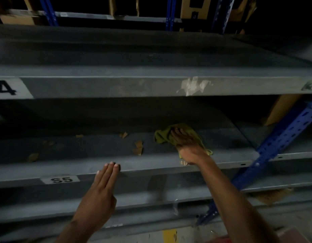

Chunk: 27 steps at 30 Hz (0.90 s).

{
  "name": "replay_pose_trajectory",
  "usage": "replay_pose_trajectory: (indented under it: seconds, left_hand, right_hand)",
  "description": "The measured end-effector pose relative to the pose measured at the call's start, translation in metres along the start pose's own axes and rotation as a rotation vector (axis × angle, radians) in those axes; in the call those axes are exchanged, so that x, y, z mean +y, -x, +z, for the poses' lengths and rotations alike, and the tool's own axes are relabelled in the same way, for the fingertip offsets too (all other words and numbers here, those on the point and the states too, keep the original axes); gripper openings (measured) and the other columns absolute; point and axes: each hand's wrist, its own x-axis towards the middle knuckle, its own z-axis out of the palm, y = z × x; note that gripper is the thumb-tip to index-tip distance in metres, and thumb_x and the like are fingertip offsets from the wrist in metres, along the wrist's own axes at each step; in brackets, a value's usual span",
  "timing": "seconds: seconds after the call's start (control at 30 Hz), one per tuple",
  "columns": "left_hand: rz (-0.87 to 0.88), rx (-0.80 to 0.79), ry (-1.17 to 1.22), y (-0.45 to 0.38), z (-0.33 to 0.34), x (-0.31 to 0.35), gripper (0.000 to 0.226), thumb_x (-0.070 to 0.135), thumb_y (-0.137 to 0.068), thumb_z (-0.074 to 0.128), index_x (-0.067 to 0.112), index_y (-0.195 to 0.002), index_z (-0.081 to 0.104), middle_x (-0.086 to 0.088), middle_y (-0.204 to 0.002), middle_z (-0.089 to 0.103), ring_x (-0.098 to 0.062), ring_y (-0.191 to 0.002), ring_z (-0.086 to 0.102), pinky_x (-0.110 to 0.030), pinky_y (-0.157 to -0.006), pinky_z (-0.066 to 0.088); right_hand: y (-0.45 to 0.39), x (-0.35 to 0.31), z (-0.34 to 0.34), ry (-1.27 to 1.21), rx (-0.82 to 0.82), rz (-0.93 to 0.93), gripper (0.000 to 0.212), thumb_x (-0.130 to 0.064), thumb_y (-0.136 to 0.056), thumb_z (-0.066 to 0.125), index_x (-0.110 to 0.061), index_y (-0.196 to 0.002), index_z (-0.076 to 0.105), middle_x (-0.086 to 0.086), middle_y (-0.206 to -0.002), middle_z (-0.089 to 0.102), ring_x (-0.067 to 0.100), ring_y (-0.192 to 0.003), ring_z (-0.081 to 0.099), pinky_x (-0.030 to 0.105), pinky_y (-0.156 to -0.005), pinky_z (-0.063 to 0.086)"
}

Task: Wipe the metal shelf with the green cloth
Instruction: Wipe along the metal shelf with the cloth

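Observation:
The grey metal shelf (92,148) labelled S5 runs across the middle of the view. A crumpled green cloth (163,135) lies on it right of centre. My right hand (185,146) presses flat on the cloth with fingers stretched out, covering most of it. My left hand (102,186) has straight fingers, and their tips rest on the shelf's front edge near the S5 label (61,180).
Several brown scraps of paper or leaf (138,147) lie on the shelf left of the cloth. Another grey shelf labelled with a 4 (116,86) hangs close above. A blue perforated upright (281,139) stands at the right. Cardboard boxes (281,109) sit behind it.

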Motion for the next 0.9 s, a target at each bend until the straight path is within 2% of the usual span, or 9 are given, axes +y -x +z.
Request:
replay_pose_trajectory:
  seconds: [0.07, 0.13, 0.3, 0.4, 0.5, 0.57, 0.63, 0.77, 0.9]
  left_hand:
    - [-0.001, 0.003, 0.029, 0.002, -0.003, 0.002, 0.093, 0.01, -0.087, 0.051, 0.027, -0.146, -0.018, 0.011, -0.153, -0.027, 0.007, -0.126, -0.043, -0.007, -0.103, -0.023]
    - [0.006, 0.022, 0.062, 0.001, -0.003, 0.002, 0.094, 0.01, -0.087, 0.05, 0.028, -0.146, -0.021, 0.012, -0.152, -0.03, 0.005, -0.128, -0.041, -0.008, -0.104, -0.023]
    - [0.006, -0.024, 0.078, 0.001, -0.004, -0.001, 0.094, 0.01, -0.085, 0.049, 0.027, -0.146, -0.02, 0.012, -0.151, -0.031, 0.009, -0.122, -0.046, -0.011, -0.11, -0.01]
    - [-0.007, -0.034, 0.023, -0.001, 0.004, -0.006, 0.098, 0.009, -0.079, 0.055, 0.023, -0.15, -0.013, 0.004, -0.159, -0.014, 0.004, -0.134, -0.034, -0.018, -0.111, -0.012]
    - [-0.033, -0.082, -0.018, 0.0, 0.007, -0.009, 0.112, 0.013, -0.069, 0.065, 0.023, -0.152, -0.009, -0.001, -0.16, 0.003, -0.003, -0.141, -0.022, -0.018, -0.111, -0.01]
    - [-0.028, -0.056, -0.034, -0.001, 0.008, -0.008, 0.113, 0.015, -0.074, 0.064, 0.029, -0.149, -0.019, 0.002, -0.16, -0.008, -0.002, -0.141, -0.025, -0.017, -0.11, -0.016]
    - [-0.042, -0.05, -0.049, -0.002, 0.01, -0.007, 0.113, 0.016, -0.076, 0.063, 0.031, -0.148, -0.022, 0.005, -0.159, -0.013, -0.003, -0.14, -0.026, -0.017, -0.11, -0.017]
    - [-0.1, -0.099, -0.041, -0.001, 0.009, -0.004, 0.109, 0.016, -0.075, 0.063, 0.025, -0.152, -0.013, 0.004, -0.16, -0.01, -0.003, -0.141, -0.025, -0.02, -0.111, -0.012]
    - [-0.038, -0.057, -0.017, 0.0, -0.001, 0.002, 0.094, 0.018, -0.087, 0.049, 0.034, -0.144, -0.024, 0.018, -0.147, -0.037, 0.007, -0.126, -0.044, -0.01, -0.104, -0.023]
  right_hand:
    - [-0.011, -0.008, 0.003, -0.024, -0.054, 0.104, 0.066, -0.015, -0.094, 0.031, -0.007, -0.153, 0.005, 0.014, -0.162, 0.002, 0.031, -0.149, 0.003, 0.046, -0.121, 0.007]
    - [-0.02, -0.012, 0.006, -0.065, -0.056, 0.183, 0.068, -0.018, -0.095, 0.036, -0.013, -0.154, 0.003, 0.008, -0.163, -0.002, 0.029, -0.15, -0.001, 0.044, -0.12, 0.006]
    - [-0.044, -0.015, 0.009, -0.111, -0.075, 0.269, 0.062, -0.05, -0.099, 0.023, -0.034, -0.153, -0.003, -0.011, -0.161, -0.01, 0.023, -0.149, -0.014, 0.049, -0.12, -0.004]
    - [-0.053, -0.016, 0.0, -0.054, -0.038, 0.16, 0.058, -0.044, -0.101, 0.022, -0.033, -0.154, 0.0, -0.006, -0.163, -0.006, 0.018, -0.149, -0.008, 0.045, -0.121, -0.003]
    - [-0.047, -0.021, 0.0, -0.189, -0.06, 0.054, 0.051, -0.035, -0.104, 0.023, -0.032, -0.153, 0.008, -0.015, -0.158, -0.004, 0.008, -0.146, -0.007, 0.036, -0.121, -0.006]
    - [-0.047, -0.021, 0.002, -0.345, -0.029, 0.034, 0.048, -0.035, -0.105, 0.026, -0.033, -0.152, 0.019, -0.02, -0.154, 0.005, 0.004, -0.143, -0.002, 0.03, -0.118, -0.001]
    - [-0.062, -0.018, 0.0, -0.427, 0.047, 0.018, 0.048, -0.04, -0.102, 0.025, -0.033, -0.149, 0.029, -0.012, -0.158, 0.019, 0.015, -0.148, 0.012, 0.03, -0.119, 0.006]
    - [-0.091, -0.046, 0.0, -0.219, 0.003, -0.144, 0.051, -0.03, -0.102, 0.024, -0.027, -0.153, 0.018, -0.002, -0.162, 0.011, 0.023, -0.149, 0.008, 0.041, -0.121, 0.002]
    - [-0.078, -0.072, -0.002, -0.368, -0.093, -0.269, 0.045, -0.033, -0.104, 0.031, -0.04, -0.148, 0.028, -0.02, -0.159, 0.012, 0.003, -0.146, 0.003, 0.032, -0.119, -0.004]
